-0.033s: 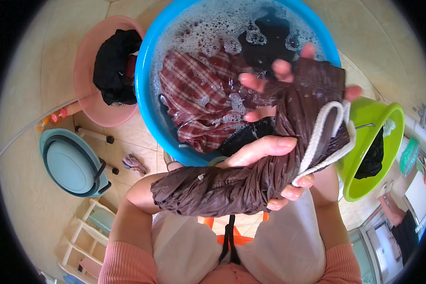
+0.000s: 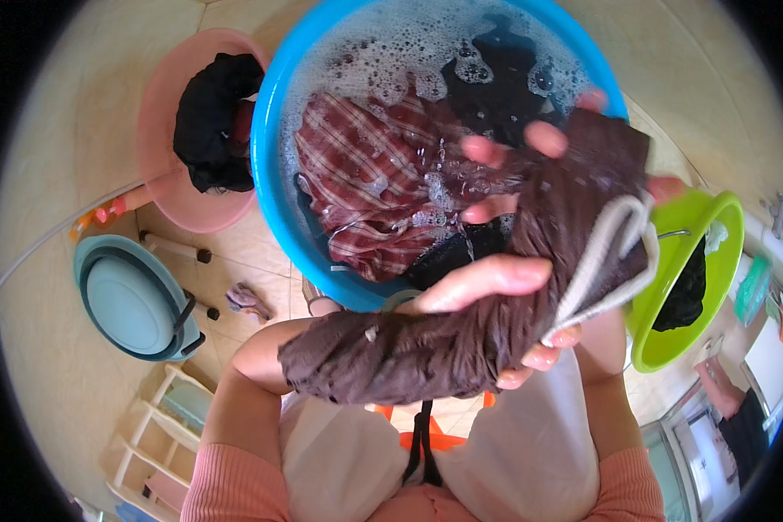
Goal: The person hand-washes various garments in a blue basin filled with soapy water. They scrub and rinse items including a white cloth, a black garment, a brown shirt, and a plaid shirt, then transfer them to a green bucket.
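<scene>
A wet pair of brown drawstring pants [image 2: 391, 352], bunched and twisted, stretches across my lap toward the right side of the tub. My left hand [image 2: 483, 283] grips it near the middle, thumb on top and fingertips curled out underneath. Beneath the upper end, my right hand [image 2: 544, 139] holds the bundle; its blurred fingers show on the left and its thumb on the right, while the palm is hidden. A looped white cord [image 2: 596, 261] hangs over the cloth. Below lies a red plaid garment [image 2: 365, 183] soaking in the blue tub [image 2: 270, 174], beside dark cloth [image 2: 496, 87].
Left of the tub stands a pink basin [image 2: 161, 130] with black clothing [image 2: 209, 130]. Nearer are folded grey-blue basins [image 2: 130, 304] and a white rack [image 2: 139, 435]. On the right is a green bucket [image 2: 661, 339] containing dark cloth. Another person's arm [image 2: 722, 391] shows at far right.
Both hands and the upper end of the brown pants have shifted slightly to the right. Water now drips below the right hand's fingers.
</scene>
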The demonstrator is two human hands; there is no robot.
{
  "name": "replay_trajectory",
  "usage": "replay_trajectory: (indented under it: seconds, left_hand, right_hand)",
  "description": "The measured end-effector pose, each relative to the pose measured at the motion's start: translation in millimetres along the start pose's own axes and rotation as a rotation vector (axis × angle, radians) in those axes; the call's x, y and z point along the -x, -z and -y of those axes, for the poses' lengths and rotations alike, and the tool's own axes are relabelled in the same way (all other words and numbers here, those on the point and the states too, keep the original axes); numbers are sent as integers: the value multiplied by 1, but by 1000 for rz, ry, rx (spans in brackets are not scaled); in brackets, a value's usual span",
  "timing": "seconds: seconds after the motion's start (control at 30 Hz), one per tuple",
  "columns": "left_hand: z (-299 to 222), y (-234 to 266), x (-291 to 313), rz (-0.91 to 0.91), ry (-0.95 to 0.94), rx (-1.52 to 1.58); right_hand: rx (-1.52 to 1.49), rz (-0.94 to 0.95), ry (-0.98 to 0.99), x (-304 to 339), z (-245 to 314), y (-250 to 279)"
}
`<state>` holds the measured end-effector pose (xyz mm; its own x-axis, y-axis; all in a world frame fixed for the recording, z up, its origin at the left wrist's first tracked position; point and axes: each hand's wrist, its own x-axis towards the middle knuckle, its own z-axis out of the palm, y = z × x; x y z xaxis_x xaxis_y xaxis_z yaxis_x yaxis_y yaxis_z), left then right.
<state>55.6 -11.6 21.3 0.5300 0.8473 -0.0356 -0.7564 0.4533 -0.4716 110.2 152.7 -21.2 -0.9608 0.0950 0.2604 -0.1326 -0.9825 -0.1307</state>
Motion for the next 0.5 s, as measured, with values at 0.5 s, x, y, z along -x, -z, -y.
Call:
replay_trajectory:
  seconds: [0.5]
  left_hand:
    - [-4,-12,15,-19,-87,78]
  right_hand:
    - [188,-100,120,6,3,2]
